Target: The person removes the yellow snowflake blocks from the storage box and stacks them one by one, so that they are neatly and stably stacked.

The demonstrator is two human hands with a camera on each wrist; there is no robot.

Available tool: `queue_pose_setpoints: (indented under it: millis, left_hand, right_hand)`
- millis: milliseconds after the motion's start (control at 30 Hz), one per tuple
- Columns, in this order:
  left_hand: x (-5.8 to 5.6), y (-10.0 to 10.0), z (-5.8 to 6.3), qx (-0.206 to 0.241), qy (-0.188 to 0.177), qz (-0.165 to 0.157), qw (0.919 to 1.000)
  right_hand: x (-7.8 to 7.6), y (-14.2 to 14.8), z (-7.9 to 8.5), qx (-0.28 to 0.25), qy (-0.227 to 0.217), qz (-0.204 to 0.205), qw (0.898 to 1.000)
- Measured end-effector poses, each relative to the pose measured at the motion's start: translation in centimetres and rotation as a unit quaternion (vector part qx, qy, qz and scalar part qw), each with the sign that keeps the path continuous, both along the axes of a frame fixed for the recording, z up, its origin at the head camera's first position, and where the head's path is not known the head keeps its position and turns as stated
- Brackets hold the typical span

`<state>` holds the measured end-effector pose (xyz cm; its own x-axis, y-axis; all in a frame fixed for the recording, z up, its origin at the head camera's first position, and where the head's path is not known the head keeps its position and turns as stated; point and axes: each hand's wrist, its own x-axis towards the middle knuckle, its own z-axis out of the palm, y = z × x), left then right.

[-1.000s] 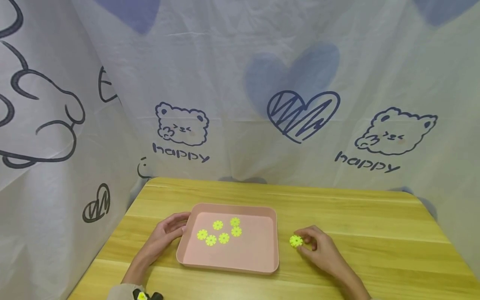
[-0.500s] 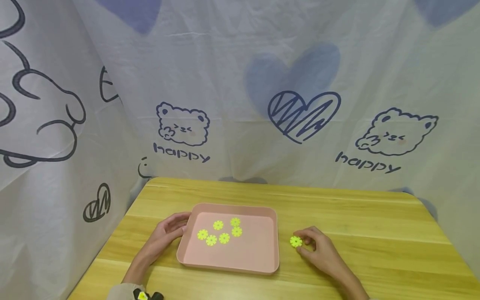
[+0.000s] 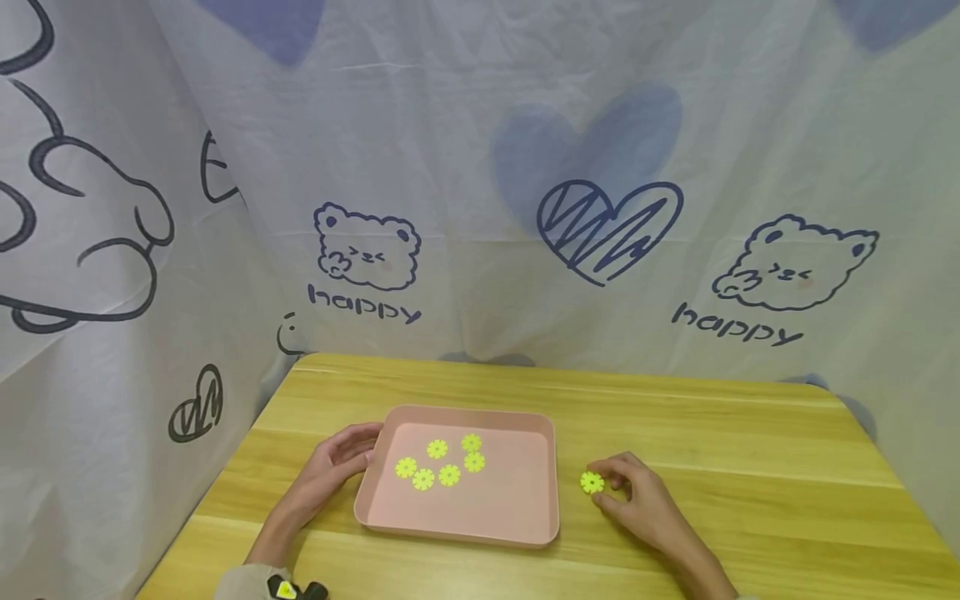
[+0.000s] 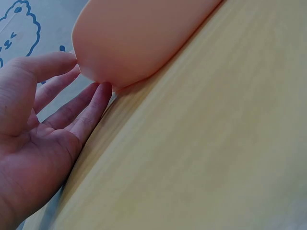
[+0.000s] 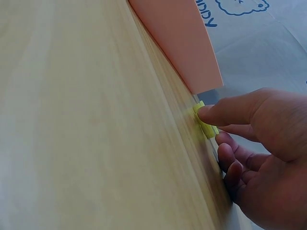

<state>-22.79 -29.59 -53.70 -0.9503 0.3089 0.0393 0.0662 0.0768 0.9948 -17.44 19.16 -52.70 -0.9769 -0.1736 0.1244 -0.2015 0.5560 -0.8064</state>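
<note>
A pink rectangular tray [image 3: 510, 500] lies on the table with several yellow-green snowflake building discs [image 3: 449, 475] inside, mostly toward its left half. At its left end my left hand [image 3: 330, 471] touches the outer wall; in the left wrist view, fairly straight fingers [image 4: 91, 112] meet the tray's outer side [image 4: 139, 43] low down. My right hand [image 3: 637, 500] pinches another snowflake disc [image 3: 592, 482] between thumb and fingers, just right of the tray and apart from it. The right wrist view shows this disc [image 5: 205, 122] edge-on, close to the tabletop.
The wooden table [image 3: 750, 467] extends around the tray and both hands. Behind it and along the left hangs a pale cloth [image 3: 465, 275] printed with hearts and bears. A dark strap with a yellow mark [image 3: 287, 589] is on the left wrist.
Nearly everything stays put. The head view shifts by only a few pixels; both hands, the tray and the discs keep their places.
</note>
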Motion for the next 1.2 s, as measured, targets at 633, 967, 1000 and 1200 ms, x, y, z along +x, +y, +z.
queue_pose_setpoints:
  millis: [633, 967, 1000, 1200]
  left_hand:
    - [0.02, 0.05, 0.03, 0.007, -0.004, -0.004, 1.0]
    - [0.03, -0.07, -0.03, 0.003, -0.001, -0.001, 1.0]
    - [0.04, -0.07, -0.04, 0.003, -0.001, -0.001, 1.0]
    - [0.05, 0.03, 0.02, 0.006, 0.001, -0.002, 1.0]
  right_hand:
    - [0.0, 0.14, -0.19, 0.002, 0.012, -0.005, 1.0]
    - [-0.1, 0.1, -0.23, 0.001, 0.005, -0.006, 1.0]
    - [-0.11, 0.1, -0.23, 0.001, 0.004, -0.007, 1.0]
    - [-0.11, 0.12, -0.25, 0.001, 0.002, -0.008, 1.0]
